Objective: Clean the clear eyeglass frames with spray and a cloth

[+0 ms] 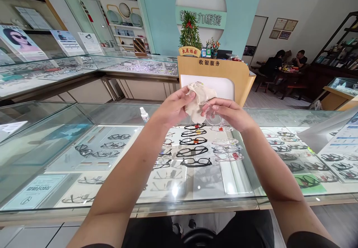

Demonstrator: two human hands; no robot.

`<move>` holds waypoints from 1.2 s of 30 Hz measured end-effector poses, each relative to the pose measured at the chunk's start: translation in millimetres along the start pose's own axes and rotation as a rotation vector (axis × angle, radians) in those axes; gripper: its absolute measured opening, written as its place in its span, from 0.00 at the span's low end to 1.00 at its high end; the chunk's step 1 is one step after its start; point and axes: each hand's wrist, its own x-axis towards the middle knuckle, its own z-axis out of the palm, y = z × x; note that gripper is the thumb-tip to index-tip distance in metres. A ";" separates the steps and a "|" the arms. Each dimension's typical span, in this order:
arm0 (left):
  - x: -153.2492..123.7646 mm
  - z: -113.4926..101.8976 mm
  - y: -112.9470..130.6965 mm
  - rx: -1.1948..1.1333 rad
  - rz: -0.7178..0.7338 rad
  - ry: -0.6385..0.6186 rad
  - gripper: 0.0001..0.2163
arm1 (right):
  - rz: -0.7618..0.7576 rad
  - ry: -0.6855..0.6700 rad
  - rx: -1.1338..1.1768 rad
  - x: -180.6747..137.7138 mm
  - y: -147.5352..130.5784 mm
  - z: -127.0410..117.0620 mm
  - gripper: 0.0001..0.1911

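Over the glass counter, my left hand [176, 104] grips a cream cloth [200, 96] between thumb and fingers. My right hand [228, 110] is closed on a pair of clear-framed eyeglasses [213, 117], one round lens hanging below the fingers. The cloth lies against the upper part of the eyeglasses and hides the rest of them. Behind my left forearm stands a small white spray bottle [144, 114] on the counter top.
Beneath the glass top of the display counter [156, 205] lie rows of eyeglasses [192, 151]. A wooden cashier desk [240, 72] with a plant [190, 31] stands ahead. More display cases run along the left. Two people sit at a table at the far right.
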 end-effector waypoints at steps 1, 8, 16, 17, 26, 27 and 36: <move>0.1 0.0 -0.3 0.007 0.007 0.002 0.22 | -0.006 -0.003 0.001 -0.2 -0.6 -0.2 0.13; -0.1 12.8 -6.4 0.055 0.034 -0.001 0.27 | -0.010 -0.013 0.000 -0.3 2.1 -1.0 0.13; -3.4 34.8 -10.2 0.048 0.111 0.074 0.28 | -0.008 0.041 0.021 2.8 6.6 5.7 0.13; -3.7 36.7 -11.1 0.050 0.130 0.091 0.28 | -0.001 0.048 0.028 3.2 6.9 6.8 0.14; -3.4 46.2 -25.3 0.118 0.290 0.290 0.27 | 0.012 0.010 -0.066 3.2 6.4 11.7 0.18; -3.6 45.7 -24.9 0.118 0.296 0.299 0.27 | 0.005 0.003 -0.068 3.1 6.0 12.1 0.18; -3.7 21.7 -1.5 0.202 0.166 -0.012 0.26 | -0.015 0.135 -0.007 1.5 0.0 11.6 0.16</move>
